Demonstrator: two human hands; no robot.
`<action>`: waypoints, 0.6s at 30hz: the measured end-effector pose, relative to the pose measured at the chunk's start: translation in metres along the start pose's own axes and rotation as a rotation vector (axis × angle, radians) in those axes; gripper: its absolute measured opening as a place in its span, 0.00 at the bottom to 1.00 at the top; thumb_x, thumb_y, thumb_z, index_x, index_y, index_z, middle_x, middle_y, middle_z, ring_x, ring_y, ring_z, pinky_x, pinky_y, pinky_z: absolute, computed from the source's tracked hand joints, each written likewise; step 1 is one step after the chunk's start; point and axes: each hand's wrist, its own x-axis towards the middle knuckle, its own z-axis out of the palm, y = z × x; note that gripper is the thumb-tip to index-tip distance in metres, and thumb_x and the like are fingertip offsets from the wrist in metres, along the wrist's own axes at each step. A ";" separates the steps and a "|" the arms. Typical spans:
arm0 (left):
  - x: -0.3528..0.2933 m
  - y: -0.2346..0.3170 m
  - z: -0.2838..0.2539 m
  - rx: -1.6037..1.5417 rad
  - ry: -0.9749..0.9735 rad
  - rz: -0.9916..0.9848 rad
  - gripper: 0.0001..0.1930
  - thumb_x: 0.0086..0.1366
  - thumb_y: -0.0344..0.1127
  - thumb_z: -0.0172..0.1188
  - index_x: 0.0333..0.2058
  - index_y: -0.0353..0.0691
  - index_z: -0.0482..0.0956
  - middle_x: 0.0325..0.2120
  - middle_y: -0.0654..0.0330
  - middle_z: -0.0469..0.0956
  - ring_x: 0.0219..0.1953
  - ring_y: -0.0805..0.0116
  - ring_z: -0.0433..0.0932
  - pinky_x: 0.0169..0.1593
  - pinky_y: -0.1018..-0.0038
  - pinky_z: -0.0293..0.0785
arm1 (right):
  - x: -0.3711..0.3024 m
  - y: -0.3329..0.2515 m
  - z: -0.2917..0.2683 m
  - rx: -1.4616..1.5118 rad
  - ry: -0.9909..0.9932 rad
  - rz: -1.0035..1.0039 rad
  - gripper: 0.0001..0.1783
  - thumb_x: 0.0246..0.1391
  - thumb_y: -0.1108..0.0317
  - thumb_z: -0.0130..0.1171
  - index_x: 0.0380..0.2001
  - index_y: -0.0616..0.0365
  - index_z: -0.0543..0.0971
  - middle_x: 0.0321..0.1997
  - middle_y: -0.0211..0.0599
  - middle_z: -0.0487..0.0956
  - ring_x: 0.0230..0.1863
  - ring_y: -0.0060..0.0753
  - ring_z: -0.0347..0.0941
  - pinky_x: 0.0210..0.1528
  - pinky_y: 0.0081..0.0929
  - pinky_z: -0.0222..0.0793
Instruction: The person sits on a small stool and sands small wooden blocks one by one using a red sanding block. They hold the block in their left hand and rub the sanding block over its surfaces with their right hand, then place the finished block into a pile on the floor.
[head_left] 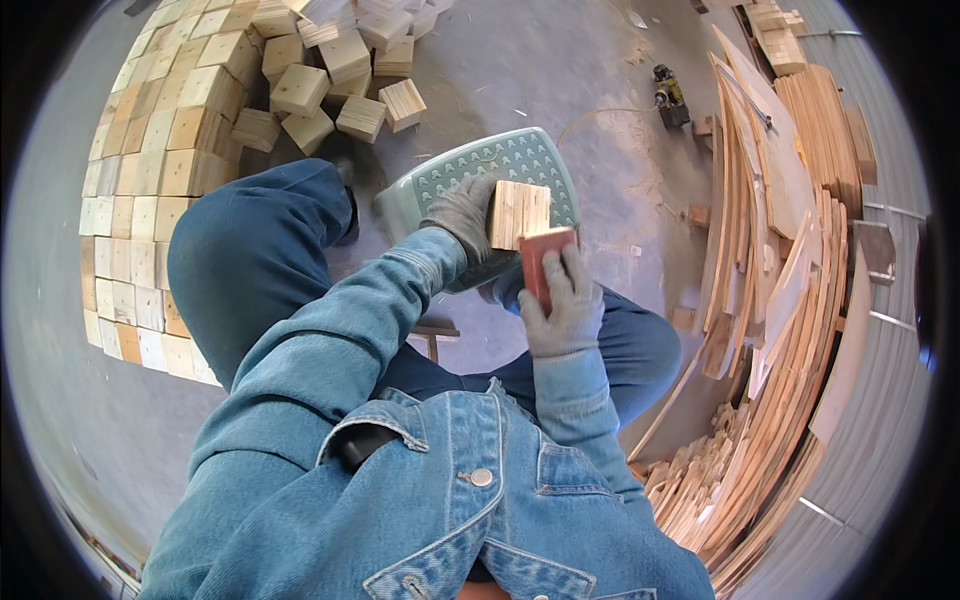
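Note:
My left hand (461,214), in a grey glove, is closed on the left side of a wooden block (518,213) with striped grain on its face. In my right hand (567,310), also gloved in grey, is a reddish sanding block (538,262), gripped between thumb and fingers. Its upper end overlaps the wooden block's lower right corner; whether the two touch I cannot tell. Both hands are above a pale green plastic stool (455,178) with a raised pattern on its top, between my knees.
At the left, wooden blocks (150,215) stand in a neat stack. Several loose blocks (300,90) lie heaped beyond my left knee. A yellow and black power drill (670,97) rests on the concrete floor (600,60). Long boards and offcuts (770,330) are piled at the right.

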 end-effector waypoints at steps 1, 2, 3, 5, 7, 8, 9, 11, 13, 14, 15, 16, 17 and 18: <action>0.000 0.000 -0.001 -0.013 0.002 -0.001 0.47 0.45 0.57 0.81 0.62 0.47 0.72 0.57 0.46 0.76 0.62 0.43 0.75 0.69 0.56 0.71 | -0.010 -0.003 -0.004 0.001 -0.033 0.012 0.40 0.47 0.57 0.75 0.66 0.53 0.81 0.72 0.54 0.73 0.64 0.63 0.74 0.65 0.57 0.71; 0.000 0.002 -0.001 0.005 0.012 -0.007 0.47 0.45 0.56 0.82 0.62 0.47 0.72 0.57 0.46 0.76 0.62 0.43 0.75 0.69 0.56 0.71 | -0.014 -0.002 -0.004 -0.001 -0.021 0.002 0.40 0.47 0.57 0.75 0.66 0.53 0.81 0.72 0.53 0.73 0.63 0.63 0.74 0.65 0.57 0.71; 0.000 0.003 -0.001 0.016 -0.013 -0.020 0.49 0.45 0.57 0.81 0.64 0.47 0.71 0.58 0.46 0.75 0.63 0.43 0.75 0.70 0.56 0.70 | -0.017 -0.001 -0.003 -0.002 -0.011 -0.010 0.40 0.47 0.57 0.75 0.66 0.53 0.81 0.72 0.53 0.74 0.62 0.62 0.75 0.64 0.56 0.71; 0.002 0.003 -0.003 0.043 -0.058 -0.049 0.52 0.45 0.58 0.80 0.67 0.46 0.68 0.61 0.45 0.74 0.65 0.43 0.74 0.72 0.57 0.69 | -0.004 -0.002 -0.002 0.015 0.001 0.014 0.38 0.47 0.58 0.74 0.64 0.53 0.82 0.72 0.52 0.74 0.63 0.61 0.75 0.66 0.57 0.70; 0.002 0.001 -0.003 0.042 -0.048 -0.023 0.52 0.44 0.58 0.80 0.67 0.46 0.68 0.61 0.45 0.74 0.65 0.43 0.74 0.72 0.57 0.69 | 0.018 0.003 0.006 0.011 0.035 -0.009 0.36 0.46 0.59 0.74 0.62 0.54 0.83 0.71 0.52 0.74 0.64 0.59 0.75 0.66 0.57 0.70; 0.002 -0.001 -0.002 0.039 -0.042 -0.010 0.52 0.44 0.57 0.80 0.67 0.46 0.68 0.61 0.45 0.74 0.65 0.43 0.74 0.72 0.57 0.69 | 0.035 0.011 0.014 0.028 0.081 -0.077 0.34 0.47 0.59 0.74 0.60 0.54 0.83 0.71 0.52 0.74 0.65 0.59 0.75 0.66 0.55 0.72; 0.002 -0.003 0.002 0.040 -0.034 -0.014 0.52 0.43 0.58 0.81 0.66 0.46 0.69 0.59 0.46 0.75 0.64 0.43 0.74 0.71 0.57 0.70 | 0.055 0.016 0.021 0.034 0.093 -0.062 0.34 0.48 0.59 0.73 0.60 0.53 0.83 0.71 0.50 0.74 0.65 0.58 0.75 0.66 0.53 0.73; 0.003 -0.011 0.006 0.056 -0.012 -0.028 0.51 0.41 0.58 0.83 0.63 0.48 0.71 0.56 0.48 0.76 0.62 0.44 0.75 0.69 0.57 0.71 | 0.096 0.020 0.034 0.055 0.092 -0.003 0.34 0.49 0.60 0.73 0.62 0.54 0.83 0.71 0.51 0.75 0.68 0.58 0.74 0.69 0.48 0.72; 0.004 -0.003 0.005 0.073 -0.032 -0.019 0.52 0.41 0.58 0.83 0.64 0.48 0.71 0.56 0.48 0.75 0.62 0.45 0.75 0.69 0.57 0.71 | 0.135 0.021 0.035 0.027 0.035 0.089 0.35 0.50 0.61 0.74 0.64 0.55 0.82 0.71 0.53 0.75 0.69 0.57 0.74 0.72 0.45 0.71; 0.005 0.000 0.003 0.085 -0.038 -0.015 0.52 0.41 0.59 0.83 0.64 0.48 0.70 0.56 0.48 0.75 0.62 0.45 0.75 0.69 0.57 0.71 | 0.154 0.023 0.035 0.002 -0.005 0.127 0.35 0.50 0.61 0.74 0.64 0.54 0.82 0.71 0.53 0.75 0.70 0.57 0.74 0.72 0.45 0.71; 0.004 0.002 0.002 0.092 -0.030 -0.017 0.52 0.41 0.59 0.83 0.64 0.48 0.70 0.56 0.49 0.75 0.61 0.45 0.75 0.69 0.57 0.72 | 0.164 0.023 0.032 -0.024 -0.045 0.167 0.35 0.51 0.61 0.74 0.64 0.54 0.82 0.71 0.53 0.75 0.70 0.56 0.74 0.72 0.44 0.71; 0.002 0.003 0.001 0.097 -0.018 -0.022 0.52 0.41 0.59 0.83 0.64 0.48 0.70 0.56 0.49 0.75 0.61 0.45 0.76 0.68 0.57 0.72 | 0.168 0.019 0.030 -0.032 -0.096 0.201 0.35 0.51 0.60 0.74 0.64 0.53 0.82 0.72 0.53 0.75 0.71 0.56 0.73 0.73 0.46 0.70; 0.002 0.005 0.000 0.100 -0.007 -0.025 0.52 0.41 0.59 0.83 0.64 0.48 0.70 0.55 0.49 0.75 0.61 0.45 0.76 0.68 0.57 0.72 | 0.165 0.021 0.032 -0.031 -0.042 0.157 0.36 0.51 0.60 0.74 0.65 0.54 0.81 0.72 0.54 0.75 0.71 0.56 0.73 0.73 0.46 0.69; 0.002 0.004 0.000 0.081 -0.004 -0.007 0.51 0.41 0.58 0.82 0.64 0.48 0.70 0.56 0.49 0.75 0.61 0.45 0.75 0.68 0.57 0.72 | 0.155 0.025 0.037 -0.031 0.012 0.115 0.36 0.51 0.60 0.74 0.65 0.55 0.81 0.72 0.54 0.74 0.72 0.56 0.73 0.74 0.46 0.69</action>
